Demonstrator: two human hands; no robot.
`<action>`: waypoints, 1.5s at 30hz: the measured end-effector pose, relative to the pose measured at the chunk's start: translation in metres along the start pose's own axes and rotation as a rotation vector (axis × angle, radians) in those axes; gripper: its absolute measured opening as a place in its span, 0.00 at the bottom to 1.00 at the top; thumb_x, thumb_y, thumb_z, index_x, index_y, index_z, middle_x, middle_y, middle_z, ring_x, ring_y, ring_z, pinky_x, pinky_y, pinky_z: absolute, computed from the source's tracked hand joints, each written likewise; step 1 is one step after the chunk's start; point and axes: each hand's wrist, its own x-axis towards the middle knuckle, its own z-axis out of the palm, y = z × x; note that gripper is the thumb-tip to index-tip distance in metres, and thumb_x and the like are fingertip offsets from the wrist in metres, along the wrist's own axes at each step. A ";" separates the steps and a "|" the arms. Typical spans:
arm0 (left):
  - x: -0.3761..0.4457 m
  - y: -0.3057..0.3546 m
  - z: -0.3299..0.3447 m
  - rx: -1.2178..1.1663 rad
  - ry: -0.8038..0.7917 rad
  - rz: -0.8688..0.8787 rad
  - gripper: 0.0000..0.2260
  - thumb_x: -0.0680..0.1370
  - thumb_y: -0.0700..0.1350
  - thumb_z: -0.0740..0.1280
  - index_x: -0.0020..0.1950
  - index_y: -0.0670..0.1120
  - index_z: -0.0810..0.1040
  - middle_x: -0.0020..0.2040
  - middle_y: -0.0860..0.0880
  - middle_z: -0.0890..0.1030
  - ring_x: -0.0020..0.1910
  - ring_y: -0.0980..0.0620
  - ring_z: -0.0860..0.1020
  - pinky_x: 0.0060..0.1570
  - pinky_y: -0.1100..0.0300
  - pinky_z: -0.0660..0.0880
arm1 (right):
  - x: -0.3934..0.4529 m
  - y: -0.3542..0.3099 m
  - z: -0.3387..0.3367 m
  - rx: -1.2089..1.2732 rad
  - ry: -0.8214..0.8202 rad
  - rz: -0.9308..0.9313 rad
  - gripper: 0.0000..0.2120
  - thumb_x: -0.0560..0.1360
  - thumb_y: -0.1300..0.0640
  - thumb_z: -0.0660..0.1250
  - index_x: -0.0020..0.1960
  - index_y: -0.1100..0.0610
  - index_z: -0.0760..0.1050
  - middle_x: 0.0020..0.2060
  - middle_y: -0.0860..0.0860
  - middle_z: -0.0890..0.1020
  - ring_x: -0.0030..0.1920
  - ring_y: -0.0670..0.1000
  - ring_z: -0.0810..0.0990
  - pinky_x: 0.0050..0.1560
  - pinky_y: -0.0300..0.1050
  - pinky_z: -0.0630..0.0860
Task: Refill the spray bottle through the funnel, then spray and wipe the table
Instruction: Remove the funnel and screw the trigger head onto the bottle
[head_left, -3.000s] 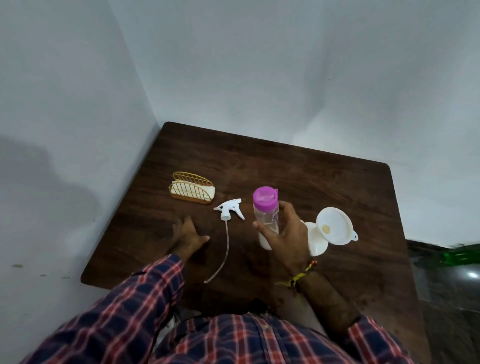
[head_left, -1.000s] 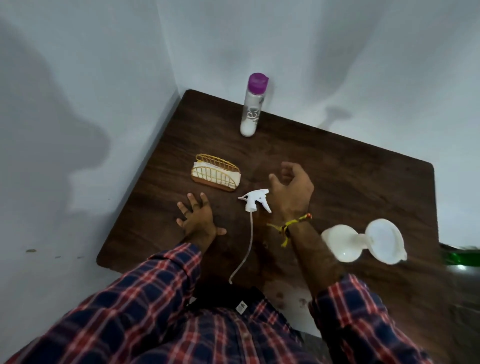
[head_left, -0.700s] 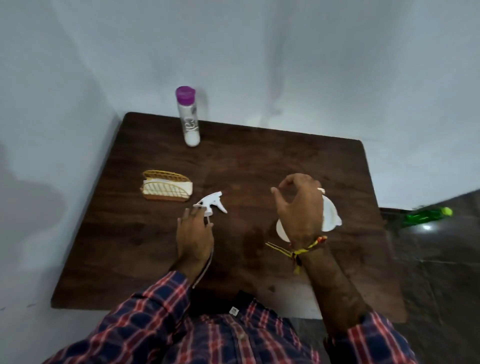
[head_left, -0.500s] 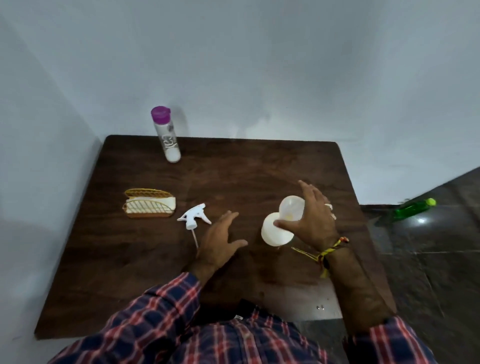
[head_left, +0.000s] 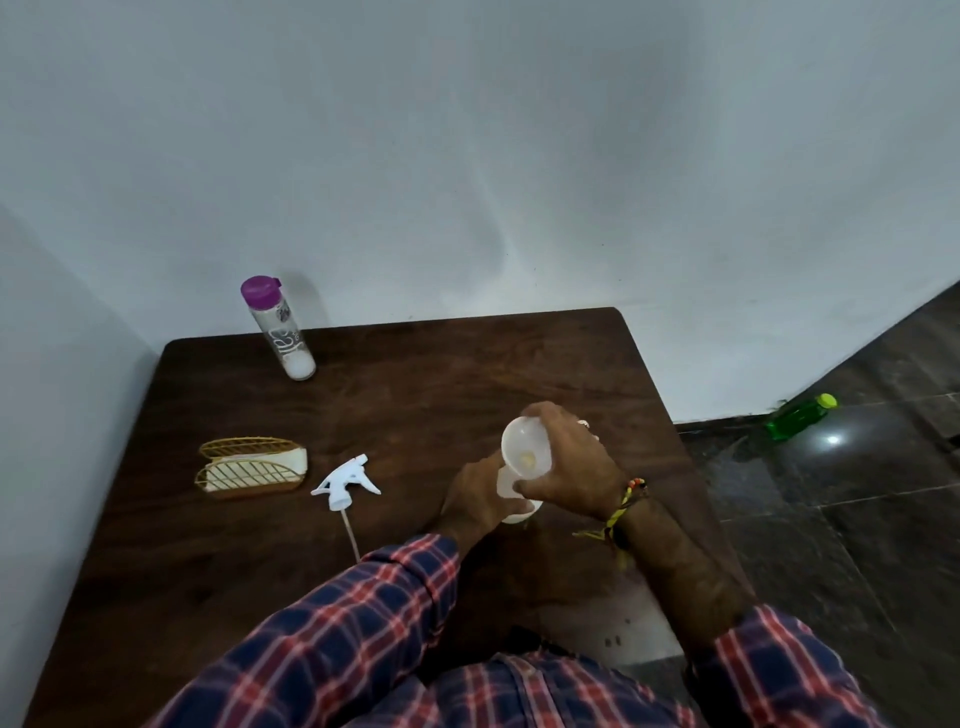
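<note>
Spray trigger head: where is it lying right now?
In the head view the spray trigger head lies on the table, unheld, between the gold napkin holder and the left hand.

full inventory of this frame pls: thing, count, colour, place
table: 1, dark brown wood, against the wall corner
bottle: 1, clear with purple cap, upright at far left of table
napkin holder: 1, gold wire, white napkins inside, left side
spray head: 1, white, with tube, lying mid-table
funnel: 1, white, held near right edge
spray bottle: 1, white, under the funnel, mostly hidden
green bottle: 1, yellow cap, on floor by wall
left hand: grips spray bottle
right hand: grips funnel
</note>
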 end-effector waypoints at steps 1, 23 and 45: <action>-0.002 -0.001 0.002 -0.007 -0.005 -0.008 0.32 0.67 0.56 0.78 0.68 0.51 0.72 0.64 0.51 0.79 0.63 0.50 0.76 0.62 0.56 0.73 | -0.001 0.002 -0.001 0.033 0.035 0.001 0.39 0.60 0.48 0.79 0.66 0.54 0.69 0.62 0.50 0.73 0.61 0.50 0.73 0.59 0.48 0.75; -0.002 0.002 0.001 0.114 -0.078 -0.021 0.38 0.71 0.60 0.73 0.76 0.51 0.61 0.74 0.49 0.69 0.70 0.48 0.70 0.70 0.54 0.67 | -0.025 -0.003 0.002 0.006 0.309 -0.031 0.07 0.67 0.54 0.78 0.41 0.55 0.83 0.67 0.54 0.76 0.66 0.58 0.74 0.58 0.54 0.76; -0.089 -0.130 -0.103 -0.046 0.595 -0.587 0.19 0.79 0.46 0.64 0.70 0.44 0.69 0.64 0.40 0.77 0.64 0.39 0.74 0.60 0.48 0.71 | 0.021 -0.098 0.049 0.336 0.353 -0.016 0.03 0.73 0.65 0.70 0.48 0.62 0.78 0.41 0.53 0.83 0.40 0.49 0.77 0.41 0.35 0.67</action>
